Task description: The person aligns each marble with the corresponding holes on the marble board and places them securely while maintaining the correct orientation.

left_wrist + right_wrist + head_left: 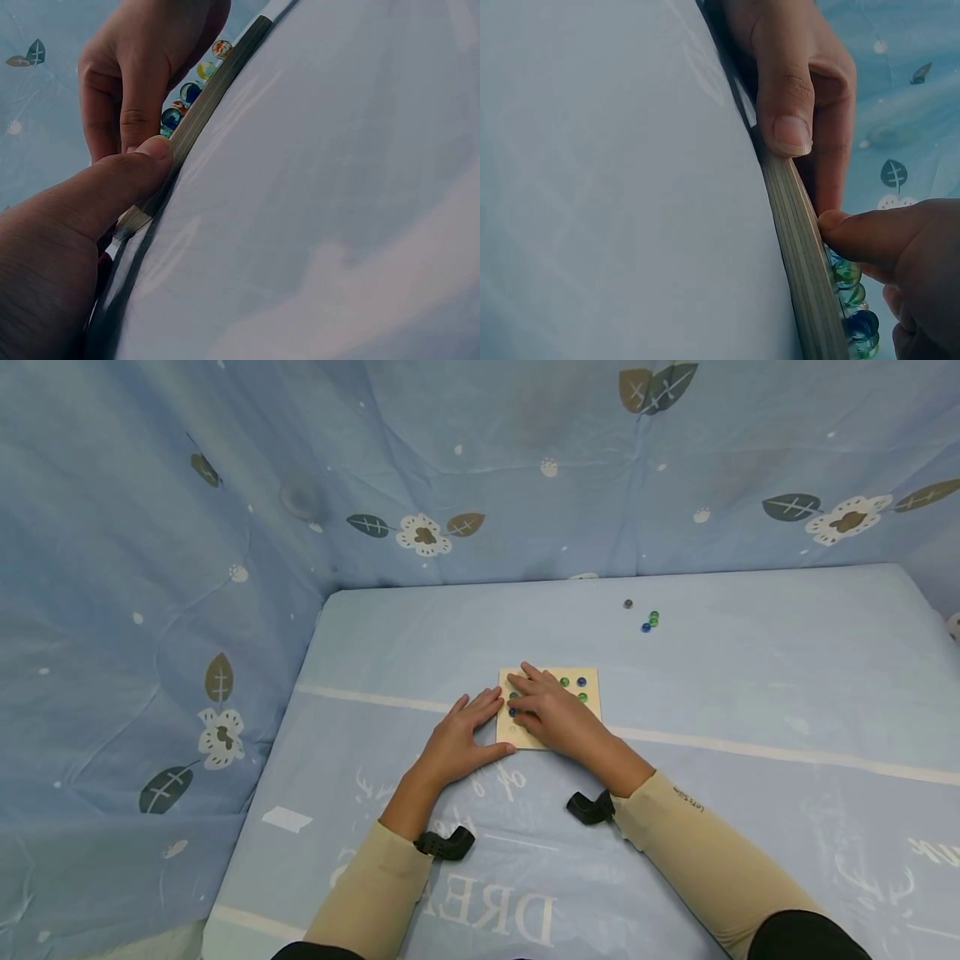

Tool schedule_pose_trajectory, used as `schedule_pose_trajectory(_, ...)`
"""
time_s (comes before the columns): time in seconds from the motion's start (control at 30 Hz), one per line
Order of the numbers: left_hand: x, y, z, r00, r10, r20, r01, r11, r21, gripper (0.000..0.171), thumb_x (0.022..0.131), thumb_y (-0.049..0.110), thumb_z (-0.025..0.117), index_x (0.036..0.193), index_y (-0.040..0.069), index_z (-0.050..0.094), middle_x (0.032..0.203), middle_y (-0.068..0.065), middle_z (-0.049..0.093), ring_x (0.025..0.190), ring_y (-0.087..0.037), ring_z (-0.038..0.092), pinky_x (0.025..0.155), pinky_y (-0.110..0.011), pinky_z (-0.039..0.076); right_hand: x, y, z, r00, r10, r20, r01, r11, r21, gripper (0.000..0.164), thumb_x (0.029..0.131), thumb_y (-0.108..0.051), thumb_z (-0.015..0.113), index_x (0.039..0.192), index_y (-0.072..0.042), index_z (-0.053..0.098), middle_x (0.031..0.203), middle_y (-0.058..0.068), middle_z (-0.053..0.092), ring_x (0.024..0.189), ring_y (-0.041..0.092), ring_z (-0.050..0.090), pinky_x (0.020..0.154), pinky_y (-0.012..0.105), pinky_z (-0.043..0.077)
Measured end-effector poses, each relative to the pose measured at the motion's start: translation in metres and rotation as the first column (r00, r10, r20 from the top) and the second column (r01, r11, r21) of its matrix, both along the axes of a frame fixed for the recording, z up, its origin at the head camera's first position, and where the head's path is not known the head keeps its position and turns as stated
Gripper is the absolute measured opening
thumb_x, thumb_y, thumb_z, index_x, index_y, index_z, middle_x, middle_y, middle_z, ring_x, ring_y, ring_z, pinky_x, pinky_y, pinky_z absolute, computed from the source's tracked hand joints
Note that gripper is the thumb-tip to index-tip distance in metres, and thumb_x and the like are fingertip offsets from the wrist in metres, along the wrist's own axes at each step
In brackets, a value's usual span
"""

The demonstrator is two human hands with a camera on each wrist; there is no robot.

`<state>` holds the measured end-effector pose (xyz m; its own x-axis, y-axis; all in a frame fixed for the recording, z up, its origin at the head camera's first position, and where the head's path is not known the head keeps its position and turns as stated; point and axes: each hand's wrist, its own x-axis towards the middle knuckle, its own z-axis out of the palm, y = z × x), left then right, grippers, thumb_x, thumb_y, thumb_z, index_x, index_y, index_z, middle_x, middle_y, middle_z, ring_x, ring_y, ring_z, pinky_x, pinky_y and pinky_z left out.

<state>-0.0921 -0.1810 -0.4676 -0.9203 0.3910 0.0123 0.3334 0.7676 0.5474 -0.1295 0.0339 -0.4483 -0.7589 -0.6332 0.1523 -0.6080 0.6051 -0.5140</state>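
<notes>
A square pale wooden board [528,742] with round marbles in hollows lies flat on the table. My left hand [459,742] holds the board's near left corner, its thumb along the front edge and its fingers at the left side. My right hand [558,714] reaches over the board from the right. Its thumb and index finger pinch a blue marble [512,712] in the left column. A green marble [582,697] and another blue marble [582,682] sit on the right part. The right hand hides the board's middle.
Beyond the board, a small loose group of marbles [654,622] lies on the pale blue tablecloth [750,677], with a dark marble [628,603] a little apart. A patterned curtain [525,502] hangs along the back and left of the table.
</notes>
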Motion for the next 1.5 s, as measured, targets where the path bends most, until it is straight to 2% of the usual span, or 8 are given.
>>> schedule_pose_trajectory(0.37, 0.000, -0.001, 0.000, 1.000, 0.016, 0.009, -0.016, 1.000, -0.005, 0.083, 0.083, 0.051, 0.075, 0.151, 0.018, 0.042, 0.159, 0.010, 0.032, 0.148, -0.010, 0.028, 0.125, -0.039, 0.016, -0.003, 0.004, 0.009, 0.999, -0.026, 0.043, 0.027, 0.999, -0.037, 0.033, 0.095, -0.020, 0.066, 0.125, -0.008, 0.069, 0.154, 0.010, 0.043, 0.151, 0.030, 0.021, 0.122, 0.055, 0.021)
schedule_pose_trajectory(0.63, 0.001, -0.002, 0.003, 0.999, 0.037, 0.026, -0.036, 0.999, -0.002, 0.083, 0.082, 0.051, 0.076, 0.150, 0.017, 0.043, 0.159, 0.009, 0.033, 0.148, -0.010, 0.027, 0.126, -0.039, 0.016, -0.009, 0.014, 0.018, 0.993, -0.090, 0.071, 0.095, 0.992, -0.077, 0.035, 0.095, -0.023, 0.067, 0.126, -0.009, 0.068, 0.155, 0.006, 0.042, 0.152, 0.026, 0.019, 0.122, 0.053, 0.021)
schedule_pose_trajectory(0.73, 0.002, -0.002, 0.002, 0.999, 0.041, 0.024, -0.041, 0.999, -0.003, 0.083, 0.081, 0.051, 0.076, 0.150, 0.018, 0.043, 0.159, 0.010, 0.033, 0.148, -0.010, 0.028, 0.126, -0.038, 0.016, -0.012, 0.019, 0.021, 0.989, -0.110, 0.094, 0.117, 0.990, -0.074, 0.036, 0.096, -0.025, 0.066, 0.128, -0.009, 0.067, 0.156, 0.006, 0.040, 0.152, 0.026, 0.017, 0.120, 0.057, 0.023)
schedule_pose_trajectory(0.97, 0.001, -0.001, 0.000, 0.999, 0.039, 0.017, -0.039, 0.999, -0.007, 0.083, 0.082, 0.053, 0.075, 0.150, 0.019, 0.042, 0.159, 0.010, 0.033, 0.148, -0.009, 0.028, 0.125, -0.037, 0.016, -0.021, 0.036, 0.030, 0.969, -0.202, 0.144, 0.216, 0.972, -0.095, 0.037, 0.095, -0.025, 0.066, 0.129, -0.009, 0.066, 0.157, 0.006, 0.039, 0.153, 0.025, 0.016, 0.120, 0.058, 0.022)
schedule_pose_trajectory(1.27, 0.000, 0.001, -0.001, 0.999, 0.034, 0.020, -0.034, 0.999, -0.008, 0.084, 0.081, 0.052, 0.076, 0.150, 0.019, 0.042, 0.159, 0.010, 0.032, 0.148, -0.009, 0.028, 0.126, -0.035, 0.015, -0.046, 0.063, 0.036, 0.944, -0.296, 0.148, 0.316, 0.939, -0.138, 0.038, 0.095, -0.024, 0.067, 0.129, -0.006, 0.066, 0.156, 0.008, 0.041, 0.152, 0.026, 0.018, 0.121, 0.057, 0.020)
schedule_pose_trajectory(1.5, 0.000, 0.001, 0.000, 0.999, 0.037, 0.032, -0.036, 0.999, -0.010, 0.084, 0.081, 0.051, 0.076, 0.150, 0.019, 0.042, 0.159, 0.011, 0.032, 0.148, -0.008, 0.027, 0.126, -0.033, 0.014, -0.071, 0.085, 0.038, 0.919, -0.366, 0.145, 0.381, 0.920, -0.094, 0.043, 0.097, -0.026, 0.065, 0.133, -0.004, 0.062, 0.156, 0.007, 0.039, 0.152, 0.025, 0.019, 0.119, 0.062, 0.019)
